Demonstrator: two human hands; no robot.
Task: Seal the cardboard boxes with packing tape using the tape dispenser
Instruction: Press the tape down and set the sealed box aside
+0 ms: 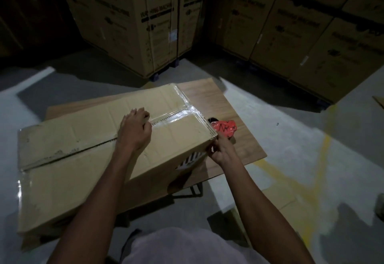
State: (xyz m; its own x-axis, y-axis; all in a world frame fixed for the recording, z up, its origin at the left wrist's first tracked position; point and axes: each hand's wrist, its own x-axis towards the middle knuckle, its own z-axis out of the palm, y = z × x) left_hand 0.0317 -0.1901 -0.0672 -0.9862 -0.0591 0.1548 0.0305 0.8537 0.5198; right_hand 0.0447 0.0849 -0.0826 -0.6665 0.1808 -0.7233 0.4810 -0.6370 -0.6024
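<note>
Cardboard box (87, 159) closed, contents hidden. Left hand (135, 130) presses tape (176, 116) with curled fingers; right hand (220, 149) pinches the box's corner.

One cardboard box (83, 159) on one wooden table (245, 139), one red tape dispenser (225, 128), two hands, several stacked LG cartons (133, 20)

Both forearms are bare from the elbow down, with no sleeves, gloves, watch or rings showing on the left hand (136, 129) or the right hand (221, 151). At the bottom edge, a pale grey, soft fabric garment (187, 247) covers the person's body.
</note>
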